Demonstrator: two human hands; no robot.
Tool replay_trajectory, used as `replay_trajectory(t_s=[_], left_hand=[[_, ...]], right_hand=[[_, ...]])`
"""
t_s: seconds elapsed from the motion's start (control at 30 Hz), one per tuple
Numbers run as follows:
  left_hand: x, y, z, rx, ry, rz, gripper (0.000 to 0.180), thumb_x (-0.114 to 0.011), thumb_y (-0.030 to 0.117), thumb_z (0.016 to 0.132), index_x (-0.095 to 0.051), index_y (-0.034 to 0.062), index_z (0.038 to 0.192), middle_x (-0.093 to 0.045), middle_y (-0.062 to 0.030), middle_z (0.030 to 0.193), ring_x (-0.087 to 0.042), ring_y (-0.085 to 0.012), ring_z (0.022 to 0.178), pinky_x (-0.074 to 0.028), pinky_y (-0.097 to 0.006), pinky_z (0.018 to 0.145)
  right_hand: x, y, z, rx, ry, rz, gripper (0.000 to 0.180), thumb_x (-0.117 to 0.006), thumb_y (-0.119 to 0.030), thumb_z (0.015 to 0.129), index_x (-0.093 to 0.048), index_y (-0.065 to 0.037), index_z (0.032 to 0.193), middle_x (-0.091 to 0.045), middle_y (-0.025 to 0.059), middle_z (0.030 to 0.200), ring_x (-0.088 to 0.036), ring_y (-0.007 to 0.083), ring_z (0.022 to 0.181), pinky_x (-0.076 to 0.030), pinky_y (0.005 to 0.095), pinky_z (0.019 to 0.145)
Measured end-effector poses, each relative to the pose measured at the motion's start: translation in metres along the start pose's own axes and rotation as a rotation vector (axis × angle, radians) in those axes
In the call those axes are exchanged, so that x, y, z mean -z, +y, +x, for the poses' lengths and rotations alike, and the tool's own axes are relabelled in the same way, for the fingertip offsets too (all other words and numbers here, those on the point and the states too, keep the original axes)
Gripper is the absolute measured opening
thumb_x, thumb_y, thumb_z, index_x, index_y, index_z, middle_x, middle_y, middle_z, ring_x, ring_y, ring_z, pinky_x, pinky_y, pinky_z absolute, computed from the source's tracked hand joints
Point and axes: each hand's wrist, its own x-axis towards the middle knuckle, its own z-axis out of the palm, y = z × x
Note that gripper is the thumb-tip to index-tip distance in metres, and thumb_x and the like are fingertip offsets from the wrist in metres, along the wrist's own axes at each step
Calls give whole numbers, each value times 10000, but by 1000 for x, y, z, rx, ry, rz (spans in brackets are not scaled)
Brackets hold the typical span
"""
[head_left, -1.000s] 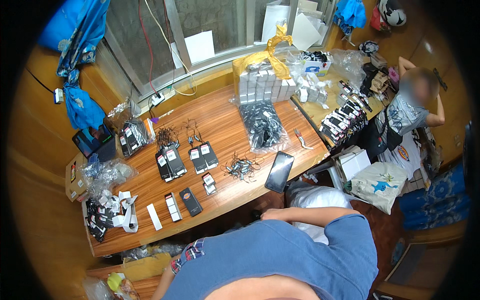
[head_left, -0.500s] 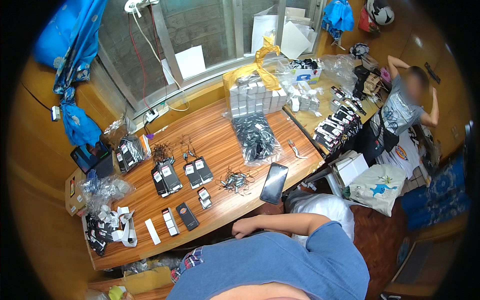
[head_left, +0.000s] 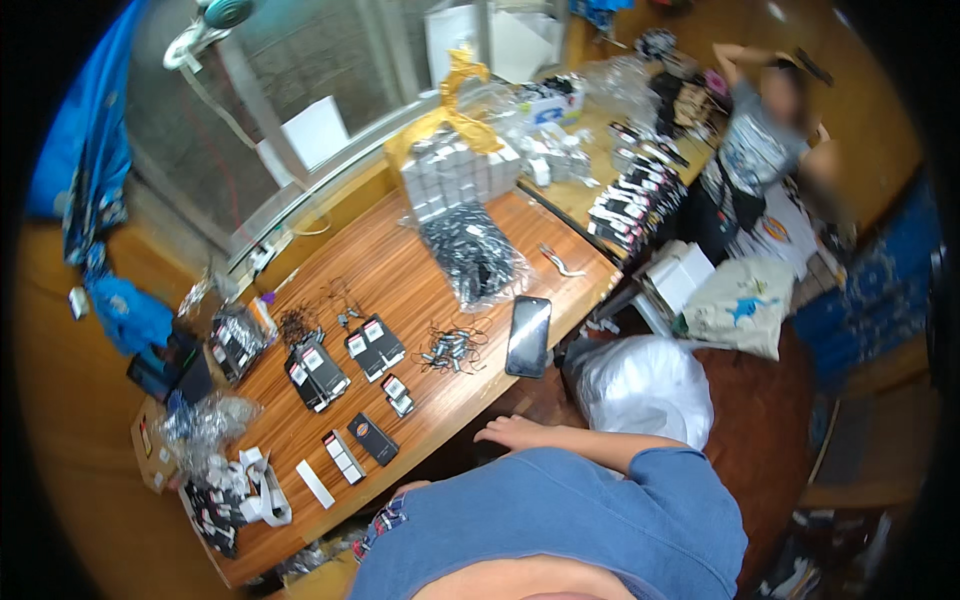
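My right hand (head_left: 508, 432) rests low in front of my body, just off the table's near edge, fingers stretched out with nothing in them. Nearest to it on the wooden table (head_left: 420, 430) lies a black phone (head_left: 528, 337). Left of the phone is a tangle of small grey parts with black cords (head_left: 452, 347). Further left lie small tagged packs (head_left: 397, 394), a slim black box (head_left: 373, 439), a white-faced box (head_left: 343, 457) and a white paper strip (head_left: 316, 484). Behind them are flat black boxes with white labels (head_left: 375, 347). My left hand is not visible.
A clear bag of black items (head_left: 473, 255) lies before stacked white boxes (head_left: 450, 178); pliers (head_left: 562, 262) are to their right. Scraps and crumpled plastic (head_left: 215, 425) crowd the left end. A full white bag (head_left: 645, 390) stands right of me. Another person (head_left: 757, 140) sits at the far right.
The view has turned and shifted, so the table appears lower and further left. My right hand has loosened from a curled fist to stretched fingers. The things on the table look unmoved.
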Motion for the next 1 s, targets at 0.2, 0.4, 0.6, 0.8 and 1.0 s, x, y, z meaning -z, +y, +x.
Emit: replay_trajectory(t_s=[0.2,0.4,0.6,0.8,1.0], left_hand=[[-20,-20,40,-50,-114,-118,231,-572,237,806,-621,33,903,-617,-130,833,-581,-254,798,-469,-329,720],[-43,-45,67,-20,-203,-235,235,-574,238,811,-617,34,918,-616,-120,840,-577,-240,803,-467,-324,723],[-53,-62,81,-5,-247,-314,239,-576,239,816,-614,34,933,-615,-109,846,-574,-225,807,-465,-319,725],[-58,-69,81,8,-261,-357,243,-578,239,821,-610,35,949,-614,-99,853,-570,-211,812,-463,-313,728],[-61,-82,78,29,-266,-390,248,-580,240,826,-606,35,964,-613,-89,859,-567,-197,817,-461,-308,731]], right_hand=[[23,-17,-83,-422,-55,163,308,-582,-325,779,-517,-177,1041,-629,102,837,-601,320,791,-454,419,669],[4,-30,-102,-480,35,165,119,-571,-214,745,-618,-110,782,-630,100,764,-606,290,748,-457,414,623],[-27,-15,-80,-341,104,360,163,-579,-179,745,-601,-18,728,-598,169,687,-600,302,652,-443,394,570],[-61,13,-46,-213,207,408,137,-591,-139,741,-589,-1,745,-569,150,637,-553,264,576,-429,356,553],[-61,11,-61,-291,243,537,131,-601,-138,757,-590,-8,751,-577,134,638,-565,234,584,-428,355,553]])
